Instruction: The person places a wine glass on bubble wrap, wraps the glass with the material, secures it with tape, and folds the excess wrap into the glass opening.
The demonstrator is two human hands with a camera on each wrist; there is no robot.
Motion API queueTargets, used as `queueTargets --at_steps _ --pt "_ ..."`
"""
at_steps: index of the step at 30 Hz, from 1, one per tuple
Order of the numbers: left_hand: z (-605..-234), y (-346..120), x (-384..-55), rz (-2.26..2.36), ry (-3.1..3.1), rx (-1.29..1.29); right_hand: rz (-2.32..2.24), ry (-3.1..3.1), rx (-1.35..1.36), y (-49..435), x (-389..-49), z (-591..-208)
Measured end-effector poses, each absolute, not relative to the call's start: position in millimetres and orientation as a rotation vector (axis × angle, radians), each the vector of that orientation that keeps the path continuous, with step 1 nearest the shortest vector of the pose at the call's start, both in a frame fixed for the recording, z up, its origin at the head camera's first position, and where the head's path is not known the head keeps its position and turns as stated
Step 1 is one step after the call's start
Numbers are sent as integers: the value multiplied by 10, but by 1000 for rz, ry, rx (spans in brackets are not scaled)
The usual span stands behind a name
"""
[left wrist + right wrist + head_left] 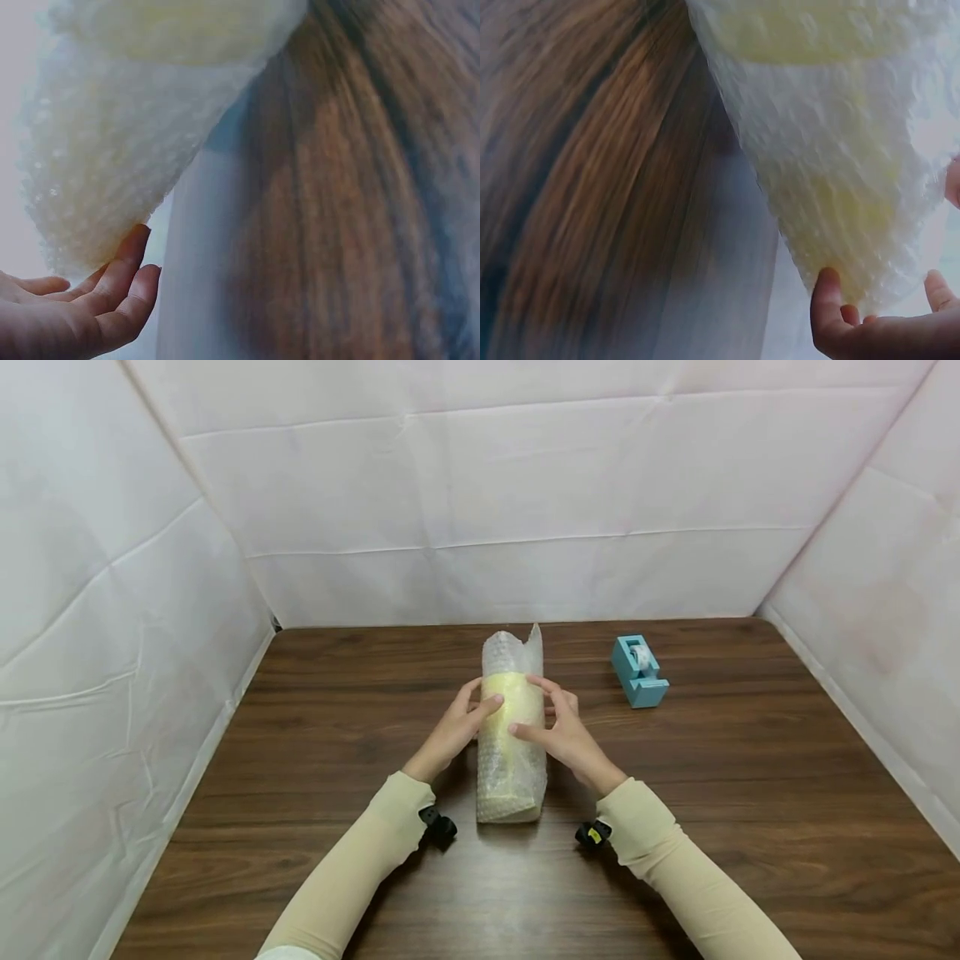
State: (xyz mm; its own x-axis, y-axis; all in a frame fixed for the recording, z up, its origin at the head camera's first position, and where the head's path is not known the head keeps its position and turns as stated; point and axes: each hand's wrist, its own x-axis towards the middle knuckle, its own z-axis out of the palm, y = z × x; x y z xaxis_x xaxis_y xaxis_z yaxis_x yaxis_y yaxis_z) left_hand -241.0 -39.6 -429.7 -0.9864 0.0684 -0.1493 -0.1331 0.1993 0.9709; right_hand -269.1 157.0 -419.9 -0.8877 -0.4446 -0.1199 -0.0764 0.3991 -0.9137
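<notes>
A bubble-wrapped bundle (512, 768) stands near the middle of the table, with something yellow showing through the clear wrap and a loose flap of wrap sticking up at its far end. My left hand (455, 723) grips its left side, thumb on the front and fingers around the side. On the right side my right hand (564, 737) holds it, thumb on the front and fingers spread along the edge. In the left wrist view, fingers (124, 274) touch the bubbly surface from below. The right wrist view shows curled fingers (826, 300) against the wrap.
A light blue tape dispenser (640, 672) with a roll of tape sits to the right of the bundle, on the brown wooden table (750, 760). White fabric walls (495, 510) close off the back and both sides. A small black camera is strapped at each wrist.
</notes>
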Motion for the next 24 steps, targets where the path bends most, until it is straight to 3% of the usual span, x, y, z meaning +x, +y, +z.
queueTargets --at_steps 24 --pt "-4212 -565 -2134 1948 2269 -243 -1496 2432 -754 1210 -2392 -4207"
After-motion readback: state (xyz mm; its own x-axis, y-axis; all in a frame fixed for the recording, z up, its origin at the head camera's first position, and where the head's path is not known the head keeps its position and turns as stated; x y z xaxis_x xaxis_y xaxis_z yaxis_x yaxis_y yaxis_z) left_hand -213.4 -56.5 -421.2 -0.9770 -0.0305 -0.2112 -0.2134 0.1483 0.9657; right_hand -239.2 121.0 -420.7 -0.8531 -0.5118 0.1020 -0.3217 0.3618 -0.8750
